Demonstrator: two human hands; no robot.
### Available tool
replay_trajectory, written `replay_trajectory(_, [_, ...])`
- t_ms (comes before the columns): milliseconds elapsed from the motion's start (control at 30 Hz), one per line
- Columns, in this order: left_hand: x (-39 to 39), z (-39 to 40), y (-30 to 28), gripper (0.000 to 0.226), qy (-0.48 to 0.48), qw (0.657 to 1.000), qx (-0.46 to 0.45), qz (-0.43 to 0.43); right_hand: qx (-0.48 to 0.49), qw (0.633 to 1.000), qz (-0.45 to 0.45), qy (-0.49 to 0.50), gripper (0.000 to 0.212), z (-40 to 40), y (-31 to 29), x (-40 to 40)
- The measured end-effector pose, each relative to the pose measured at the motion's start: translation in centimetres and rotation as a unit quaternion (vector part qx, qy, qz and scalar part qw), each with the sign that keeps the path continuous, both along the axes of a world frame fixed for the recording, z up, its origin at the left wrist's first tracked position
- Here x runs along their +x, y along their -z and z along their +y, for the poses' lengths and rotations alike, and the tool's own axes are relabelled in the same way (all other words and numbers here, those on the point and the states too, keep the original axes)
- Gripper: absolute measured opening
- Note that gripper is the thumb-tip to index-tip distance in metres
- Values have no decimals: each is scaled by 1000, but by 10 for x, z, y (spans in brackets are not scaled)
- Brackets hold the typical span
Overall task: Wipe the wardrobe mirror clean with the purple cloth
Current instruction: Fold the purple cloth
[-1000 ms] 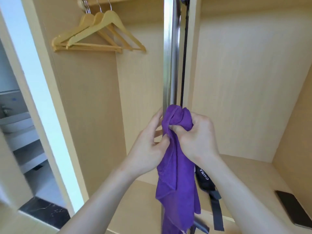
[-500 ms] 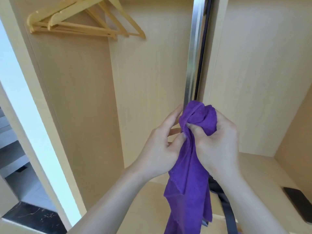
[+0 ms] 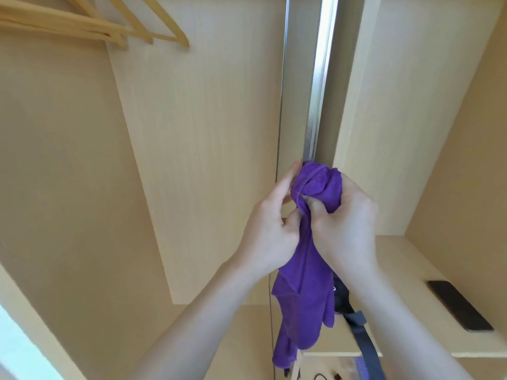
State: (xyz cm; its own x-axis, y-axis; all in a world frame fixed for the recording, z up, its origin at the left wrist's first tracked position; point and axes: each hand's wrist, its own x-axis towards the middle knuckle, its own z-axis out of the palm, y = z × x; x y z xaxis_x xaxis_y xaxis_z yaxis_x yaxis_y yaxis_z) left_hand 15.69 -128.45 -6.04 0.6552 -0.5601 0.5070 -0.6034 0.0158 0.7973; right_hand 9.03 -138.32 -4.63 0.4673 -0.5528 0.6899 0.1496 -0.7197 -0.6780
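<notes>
The purple cloth (image 3: 307, 292) is bunched between both hands in front of the open wardrobe, its lower part hanging loose. My right hand (image 3: 345, 229) grips the bunched top of the cloth. My left hand (image 3: 270, 226) pinches the cloth just left of it, fingers curled. Directly behind the hands runs the silver metal edge of the wardrobe's sliding door (image 3: 319, 86), seen edge-on. A mirror face is not visible in this view.
Wooden hangers (image 3: 109, 26) hang at the top left inside the wardrobe. A dark phone (image 3: 459, 304) lies on the right shelf (image 3: 406, 270). A black strap (image 3: 362, 341) hangs below my right wrist. A white frame edge (image 3: 16, 349) shows at the bottom left.
The view has swung left and downward, so the door edge and hangers shifted in frame. Both hands keep their grip on the cloth and stay together in front of the door edge.
</notes>
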Motion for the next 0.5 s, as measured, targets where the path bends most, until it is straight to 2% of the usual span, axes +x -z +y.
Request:
replay_trajectory(233, [17,-3,-2,74,24,1000,-9,11,-75,994,31,74,21,3,0,15])
replay_trajectory(367, [21,0,-1,67,44,999,-17,25,-58,994,31,87,20,5,3,14])
replay_trajectory(500, [21,8,10,62,66,996,-4,57,-32,996,60,57,23,10,16,5])
